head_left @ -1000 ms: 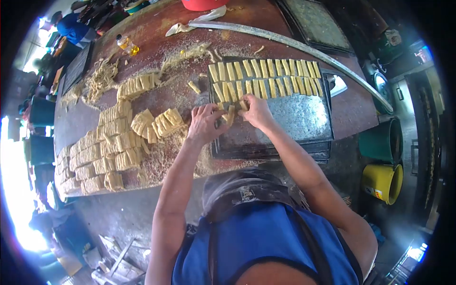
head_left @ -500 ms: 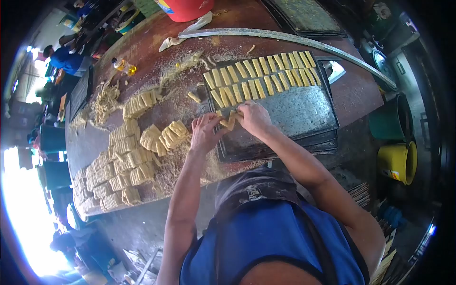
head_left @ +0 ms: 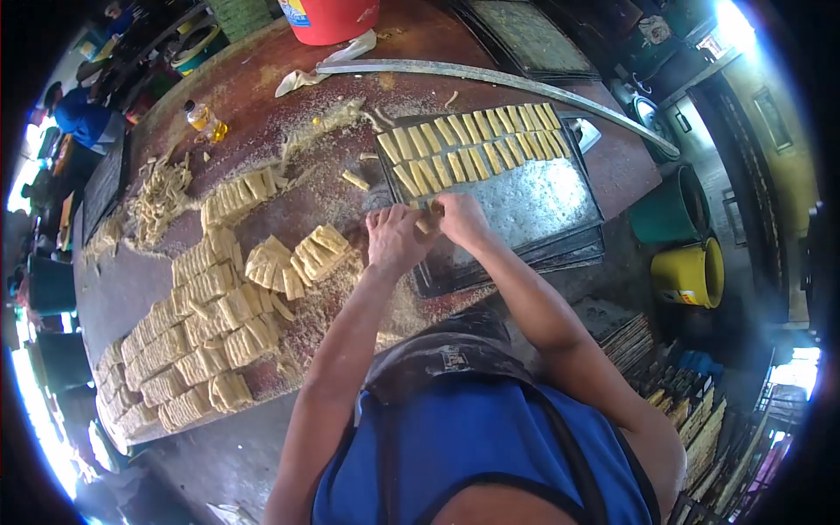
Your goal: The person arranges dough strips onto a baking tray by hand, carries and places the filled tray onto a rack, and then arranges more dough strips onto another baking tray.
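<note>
My left hand (head_left: pixel 398 238) is over the left edge of the metal tray (head_left: pixel 516 210), its fingers curled at pale dough pieces (head_left: pixel 426 223). My right hand (head_left: pixel 461 220) meets it there, fingertips pinched on the same dough pieces. Two rows of dough strips (head_left: pixel 472 131) lie across the far part of the tray, which rests on a stack of similar trays. To the left of my hands, bundles of dough strips (head_left: pixel 319 254) lie on the floured table (head_left: pixel 350 157).
Stacked dough bundles (head_left: pixel 179 346) cover the table's left side. Beyond are loose dough scraps (head_left: pixel 160 197), a bottle of yellow liquid (head_left: pixel 206 122), a red bucket (head_left: pixel 331 19), a cloth and a long metal bar (head_left: pixel 490 75). Green and yellow buckets (head_left: pixel 691 273) stand right. A person (head_left: pixel 83 120) is far left.
The view has shifted and turned. My hands stay close together at the tray's left side, and the dough between them is now more covered by my fingers.
</note>
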`<state>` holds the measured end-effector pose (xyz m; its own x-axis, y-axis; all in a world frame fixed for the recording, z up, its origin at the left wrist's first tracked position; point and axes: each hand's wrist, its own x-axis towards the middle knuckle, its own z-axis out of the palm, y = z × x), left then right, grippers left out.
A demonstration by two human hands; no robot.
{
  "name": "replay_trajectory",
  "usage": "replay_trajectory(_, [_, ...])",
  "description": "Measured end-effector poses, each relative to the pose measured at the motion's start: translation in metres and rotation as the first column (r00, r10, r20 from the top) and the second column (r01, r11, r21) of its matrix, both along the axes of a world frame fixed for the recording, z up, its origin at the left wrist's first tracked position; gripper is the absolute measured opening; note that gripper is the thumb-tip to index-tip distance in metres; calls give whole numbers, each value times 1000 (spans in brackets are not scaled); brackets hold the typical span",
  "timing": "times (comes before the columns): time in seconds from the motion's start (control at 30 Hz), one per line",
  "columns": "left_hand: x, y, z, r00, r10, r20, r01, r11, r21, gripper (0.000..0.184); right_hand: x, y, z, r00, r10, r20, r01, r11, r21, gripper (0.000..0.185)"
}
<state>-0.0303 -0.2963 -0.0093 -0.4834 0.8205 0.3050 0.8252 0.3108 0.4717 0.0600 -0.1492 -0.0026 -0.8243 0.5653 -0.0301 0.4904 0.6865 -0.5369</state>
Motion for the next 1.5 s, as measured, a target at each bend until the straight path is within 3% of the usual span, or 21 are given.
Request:
replay_trajectory(0.1, [3, -1, -1, 1000, 28, 6, -27, 998, -51, 47, 9, 16, 9, 981, -48, -189, 16, 986, -164, 17])
replay_trajectory(0.2, [4, -2, -1, 999, 50, 13, -49, 996, -81, 50, 19, 36, 7, 987, -95, -126, 83, 992, -96, 21])
replay_trajectory(0.23, [6, -2, 2, 999, 40, 7, -39, 995, -88, 50, 21, 39, 5, 996, -9, -86, 7, 1000, -25, 23])
replay_trajectory(0.4, [25, 13, 19, 999, -7, 36, 10, 996, -91, 49, 15, 45, -3, 993, 22, -117, -38, 990, -137, 25])
replay_trajectory(0.47, [22, 21, 12, 1000, -7, -19, 3, 976, -220, 46, 17, 47, -4, 992, 26, -121, -48, 983, -178, 26])
replay_trajectory(0.67, [18, 9, 9, 998, 58, -4, -58, 993, -102, 50, 8, 48, -9, 972, 86, -220, -112, 988, -106, 24])
replay_trajectory(0.73, [9, -6, 13, 993, 114, 28, -115, 992, 45, 53, -1, 26, 16, 962, 59, -266, -89, 990, -105, 26])
replay_trajectory(0.8, [-12, -38, 16, 981, 192, 4, -191, 978, 79, 55, -23, 5, 23, 947, 112, -302, -201, 938, -282, 27])
replay_trajectory(0.87, [-42, -83, 14, 944, 327, 34, -323, 942, -92, 59, -60, -19, 25, 956, 217, -197, -269, 918, -293, 31])
replay_trajectory(0.93, [-64, -119, 30, 921, 384, 66, -353, 895, -274, 67, -98, -49, 6, 930, 360, -78, -365, 928, -71, 35])
replay_trajectory(0.97, [-73, -131, 40, 923, 372, 98, -310, 870, -383, 81, -111, -66, -10, 934, 351, -65, -356, 932, -71, 35])
replay_trajectory(1.07, [-94, -148, 20, 939, 332, 91, -236, 813, -532, 92, -148, -91, -27, 973, 225, -54, -214, 965, 155, 39])
replay_trajectory(1.13, [-93, -149, 0, 932, 346, 109, -254, 836, -486, 95, -158, -106, 6, 940, 223, 259, -101, 905, -412, 40])
replay_trajectory(1.2, [-87, -150, 1, 882, 397, 254, -277, 873, -402, 90, -166, -109, -33, 845, 353, 402, -264, 929, -260, 36])
replay_trajectory(1.27, [-81, -153, 5, 912, 387, 138, -288, 842, -455, 80, -165, -106, -61, 907, 291, 304, -223, 945, -237, 37])
replay_trajectory(1.3, [-87, -153, 2, 894, 401, 199, -283, 852, -441, 83, -164, -104, -74, 932, 260, 251, -204, 952, -227, 40])
replay_trajectory(1.33, [-85, -151, -15, 921, 385, 66, -316, 833, -455, 86, -168, -111, -53, 917, 243, 318, -165, 953, -252, 41])
replay_trajectory(1.37, [-85, -155, 0, 898, 417, 138, -327, 843, -427, 85, -165, -129, 1, 893, 290, 345, -146, 910, -387, 47])
replay_trajectory(1.4, [-84, -155, 17, 880, 423, 217, -321, 865, -387, 84, -166, -121, -1, 877, 320, 358, -97, 849, -520, 54])
replay_trajectory(1.43, [-84, -154, 13, 870, 449, 206, -351, 855, -381, 84, -166, -115, -16, 896, 210, 392, -4, 884, -467, 54])
replay_trajectory(1.5, [-83, -155, -5, 893, 413, 179, -357, 892, -278, 82, -165, -121, -6, 881, 235, 410, -58, 915, -399, 55])
